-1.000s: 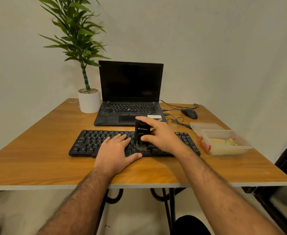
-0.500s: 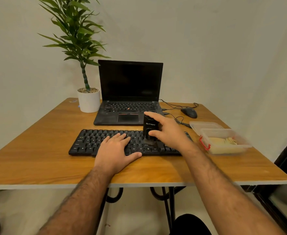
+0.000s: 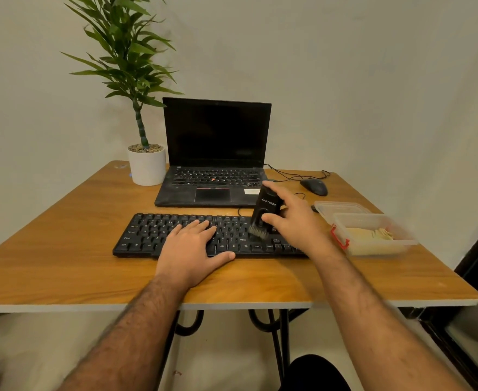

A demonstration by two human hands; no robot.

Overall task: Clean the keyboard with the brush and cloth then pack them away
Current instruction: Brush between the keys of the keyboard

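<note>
A black keyboard (image 3: 212, 235) is being brushed on a wooden table (image 3: 63, 249), its long axis running left to right across the person's front. The brush (image 3: 263, 214), a black block with bristles at its foot, is gripped upright by the right hand (image 3: 294, 224), thumb on the near face and fingers curled over the top, with the bristles touching the keys right of centre. The left hand (image 3: 191, 249) is laid flat, fingers straight, on the keyboard's middle, apparently steadying it. Unbrushed keys appear to lie to the right of the bristles, on the right hand's own side, so a sweep along the long axis is likely called for. The cloth (image 3: 370, 238) is seen in an open clear container (image 3: 342, 244) just beside the keyboard's right end, nearer the right hand. That end of the keyboard is hidden behind the right wrist, and the container is blurred, so its contents are hard to make out.
</note>
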